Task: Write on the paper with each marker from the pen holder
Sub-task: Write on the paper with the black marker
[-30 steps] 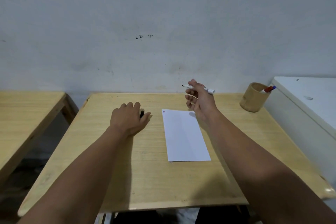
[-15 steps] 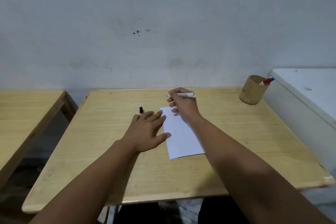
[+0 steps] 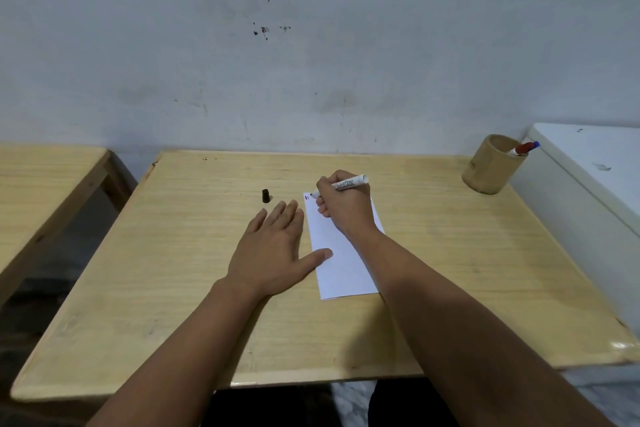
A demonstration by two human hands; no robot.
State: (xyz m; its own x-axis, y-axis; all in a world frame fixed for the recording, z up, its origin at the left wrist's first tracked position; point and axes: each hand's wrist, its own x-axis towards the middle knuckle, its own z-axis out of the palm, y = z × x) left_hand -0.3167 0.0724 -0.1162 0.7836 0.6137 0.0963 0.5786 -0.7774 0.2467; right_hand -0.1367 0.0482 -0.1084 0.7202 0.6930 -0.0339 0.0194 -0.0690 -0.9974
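1 thin, floppy paper (image 3: pixel 341 267) lies mid-table (image 3: pixel 173 253), likely to slide; the left hand (image 3: pixel 273 253), fingers flat and spread, pins its edge. The right hand (image 3: pixel 344 206) pinches a light, rigid marker (image 3: pixel 348 183) low on the barrel, tip at the paper's top-left corner.

Dim, flat indoor light w/ a cool grey-blue cast; source prob. overhead and slightly behind the camera, hard to say. Shadows soft and weak: faint ones under the left hand (image 3: pixel 273 250) and right hand (image 3: pixel 343 208) on the table (image 3: pixel 180 253), darker under the table's near edge. One small glare spot on the table's near right corner. Wide-angle distortion: table edges bow, forearms look stretched toward the bottom. Centre reasonably sharp, print on the marker (image 3: pixel 346 183) partly readable; corners softer, wall (image 3: pixel 311 45) slightly grainy.
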